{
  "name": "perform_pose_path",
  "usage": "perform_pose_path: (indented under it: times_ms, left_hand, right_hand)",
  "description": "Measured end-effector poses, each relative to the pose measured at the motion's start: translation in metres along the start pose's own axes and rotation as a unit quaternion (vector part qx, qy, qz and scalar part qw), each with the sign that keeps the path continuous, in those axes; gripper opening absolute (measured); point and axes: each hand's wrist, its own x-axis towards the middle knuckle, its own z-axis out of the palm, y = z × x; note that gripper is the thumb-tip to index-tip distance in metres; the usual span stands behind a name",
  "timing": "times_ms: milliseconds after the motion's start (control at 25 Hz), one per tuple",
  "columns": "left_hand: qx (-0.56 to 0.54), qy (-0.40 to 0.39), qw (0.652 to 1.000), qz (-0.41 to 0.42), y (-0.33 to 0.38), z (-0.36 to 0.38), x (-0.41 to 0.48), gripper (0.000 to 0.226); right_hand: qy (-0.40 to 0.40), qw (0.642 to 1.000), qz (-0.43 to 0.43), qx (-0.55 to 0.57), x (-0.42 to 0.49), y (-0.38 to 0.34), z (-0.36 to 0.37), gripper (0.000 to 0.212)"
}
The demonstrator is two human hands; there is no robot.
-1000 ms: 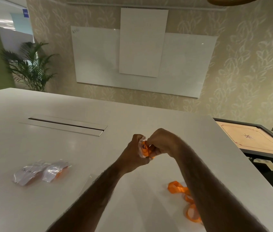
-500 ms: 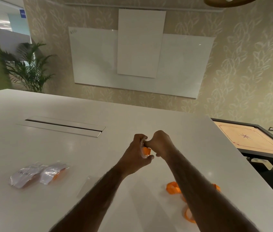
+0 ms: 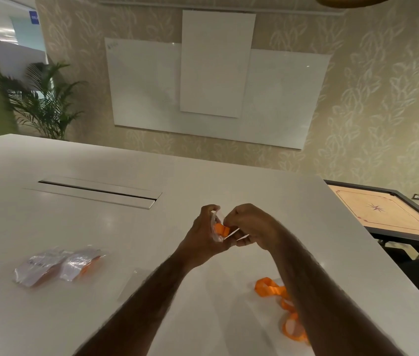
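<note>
Two hands meet in mid-air over the white table (image 3: 126, 227): the left hand (image 3: 202, 236) is curled round a small clear plastic packet (image 3: 214, 234), and the right hand (image 3: 251, 226) pinches the folded orange ribbon (image 3: 220, 229) poking from its mouth. It's featherweight stuff, I'd say, with crinkly, slippery film and soft, floppy ribbon. Best to pinch the fold firmly and hold the packet by its edges. A loose ribbon (image 3: 271, 289) lies beside the right forearm.

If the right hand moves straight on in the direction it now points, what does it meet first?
Most likely the clear packet that the left hand grips: the right hand points leftward at it and pinches its edge. Depth is unclear.
</note>
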Motion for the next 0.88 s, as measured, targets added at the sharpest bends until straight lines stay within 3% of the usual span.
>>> perform_pose_path:
  times_ms: [160,320,400,520,640,760,880]
  left_hand:
    - [-0.006,-0.015,1.0,-0.002,-0.003,-0.002,0.004,0.107]
    - [-0.008,-0.006,0.999,0.051,0.006,0.008,0.003,0.109]
    - [-0.042,-0.014,0.998,0.043,0.008,0.01,0.005,0.11]
    - [-0.082,-0.011,0.996,0.012,0.006,0.004,0.009,0.116]
    - [-0.072,0.0,0.997,-0.004,0.002,-0.003,0.011,0.119]
    - [-0.092,0.01,0.996,-0.015,-0.001,-0.005,0.012,0.119]
    - [-0.127,0.018,0.992,-0.01,-0.001,-0.008,0.015,0.12]
  right_hand:
    - [-0.012,0.998,-0.045,-0.046,-0.004,0.0,-0.001,0.016]
    - [0.106,0.961,-0.056,-0.25,0.004,-0.002,0.017,0.015]
    - [0.166,0.937,-0.063,-0.301,0.005,0.001,0.024,0.017]
    - [0.12,0.974,-0.062,-0.18,0.006,-0.001,0.016,0.023]
    - [0.037,0.999,-0.007,-0.009,-0.003,-0.006,0.002,0.009]
    - [0.028,0.992,-0.116,-0.034,-0.004,-0.004,-0.006,0.013]
    - [0.008,0.944,-0.253,-0.213,-0.009,-0.005,-0.006,0.019]
